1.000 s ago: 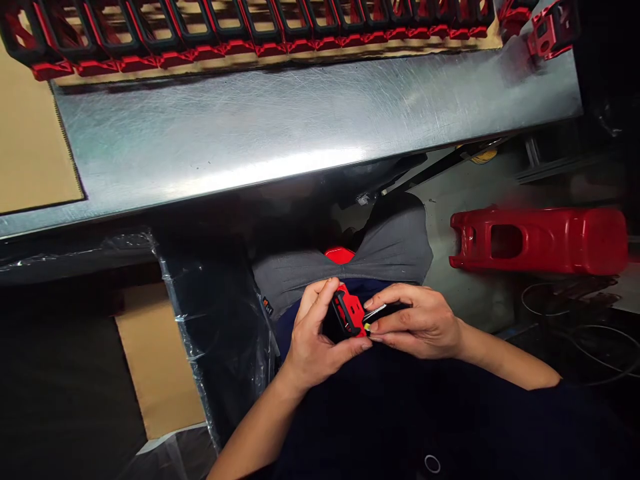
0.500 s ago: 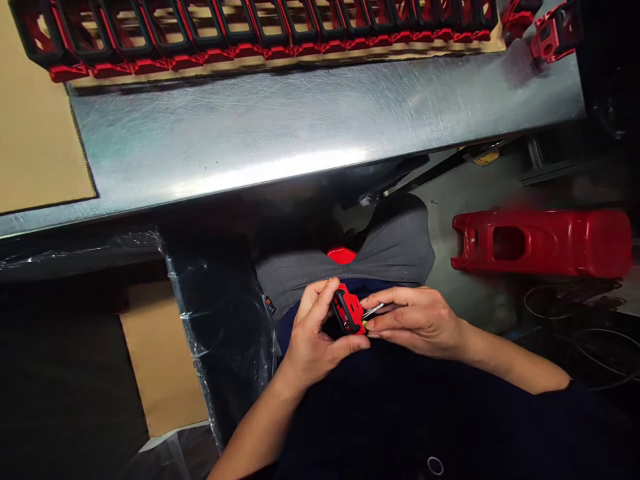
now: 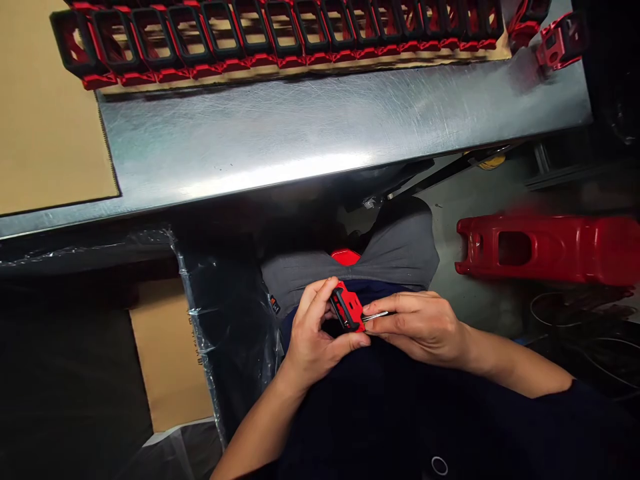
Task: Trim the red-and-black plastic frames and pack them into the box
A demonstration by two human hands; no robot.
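In the head view my left hand (image 3: 315,330) grips a small red and black plastic part (image 3: 349,309) above my lap. Its thumb lies along the lower edge and the fingers hold the upper side. Close on the right, my right hand (image 3: 417,327) pinches a thin silvery metal tool (image 3: 376,316) whose left end meets the part's right edge. The tool's exact kind is too small to make out. Both hands are closed, and the right fingertips are at the part's side.
A row of several red and black frames (image 3: 223,33) stands on cardboard on the metal table (image 3: 280,140). Two loose red parts, one of them nearer (image 3: 560,43), sit at its right end. A red plastic stool (image 3: 560,250) is at right, a plastic-lined box (image 3: 200,340) at left.
The whole scene has shifted slightly right as the camera moved. A yellow-green bit at my right fingertips no longer shows, and the metal tool lies a little flatter.
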